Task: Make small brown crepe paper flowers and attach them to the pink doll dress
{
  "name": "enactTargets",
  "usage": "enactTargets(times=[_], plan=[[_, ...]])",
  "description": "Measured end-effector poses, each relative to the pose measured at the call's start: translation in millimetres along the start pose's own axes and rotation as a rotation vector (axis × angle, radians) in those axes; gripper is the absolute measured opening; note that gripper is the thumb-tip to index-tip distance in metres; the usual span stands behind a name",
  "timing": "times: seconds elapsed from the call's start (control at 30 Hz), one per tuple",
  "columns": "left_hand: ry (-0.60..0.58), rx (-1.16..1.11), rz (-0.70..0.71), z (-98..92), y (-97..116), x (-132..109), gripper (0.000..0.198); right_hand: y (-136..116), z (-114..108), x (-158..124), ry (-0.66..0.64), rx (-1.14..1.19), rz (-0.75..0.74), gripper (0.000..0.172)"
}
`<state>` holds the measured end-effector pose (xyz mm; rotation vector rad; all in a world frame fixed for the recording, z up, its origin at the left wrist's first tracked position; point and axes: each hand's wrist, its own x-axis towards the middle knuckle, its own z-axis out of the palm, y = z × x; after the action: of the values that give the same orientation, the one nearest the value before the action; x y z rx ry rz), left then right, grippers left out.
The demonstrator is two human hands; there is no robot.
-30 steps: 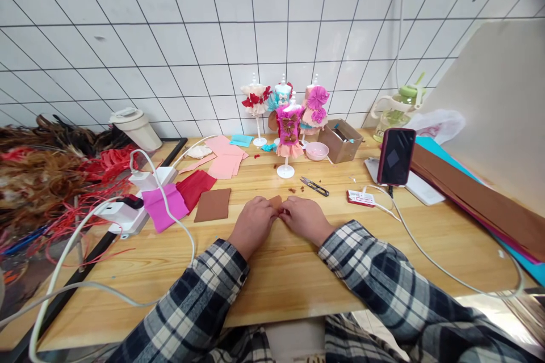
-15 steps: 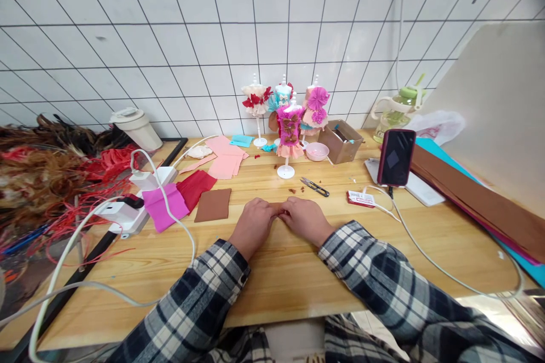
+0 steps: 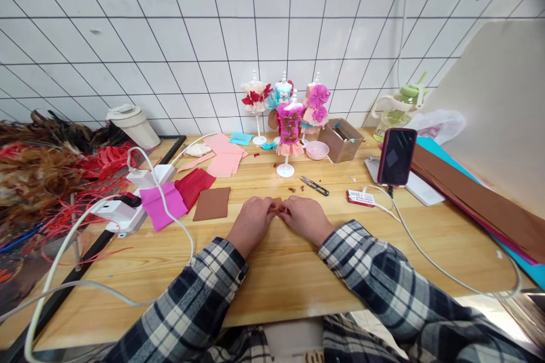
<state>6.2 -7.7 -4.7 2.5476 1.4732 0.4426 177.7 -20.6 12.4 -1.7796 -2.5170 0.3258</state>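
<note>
Both hands meet low over the wooden table, fingertips pinched on a small piece of brown crepe paper [image 3: 277, 202]. My left hand [image 3: 254, 220] grips its left end, and my right hand [image 3: 305, 218] grips its right end. Most of the piece is hidden by the fingers. Left of the hands lies a flat brown paper square [image 3: 212, 203], with red paper [image 3: 193, 188] and magenta paper [image 3: 164, 205] beyond it. Thread snips [image 3: 315, 186] rest just past my right hand, near a few brown scraps [image 3: 292, 189].
Several small dress forms [image 3: 290, 133] in paper dresses stand at the back, beside a pink bowl [image 3: 317, 150] and a cardboard box [image 3: 342, 140]. A phone [image 3: 397, 156] stands at right with a cable. Power strips [image 3: 123, 212] and white cords are at left.
The hands stay together on the brown paper; my left fingers have shifted slightly left. The camera view has moved a little. Nothing on the table has visibly moved.
</note>
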Motion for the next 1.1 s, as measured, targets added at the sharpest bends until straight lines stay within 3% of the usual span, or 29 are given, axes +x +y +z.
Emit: enactTargets(times=[0.37, 0.63, 1.1], plan=[[-0.017, 0.022, 0.014, -3.1, 1.5, -0.1, 0.010, 1.9, 4.9, 1.6, 0.037, -0.002, -0.041, 0.031], [-0.053, 0.099, 0.116, 0.2, 2.3, 0.2, 0.026, 0.1, 2.2, 1.1, 0.012, -0.011, -0.028, 0.029], [-0.043, 0.121, 0.087, -3.7, 5.4, -0.6, 0.022, -1.2, 1.4, 1.2, 0.007, 0.005, -0.030, 0.030]])
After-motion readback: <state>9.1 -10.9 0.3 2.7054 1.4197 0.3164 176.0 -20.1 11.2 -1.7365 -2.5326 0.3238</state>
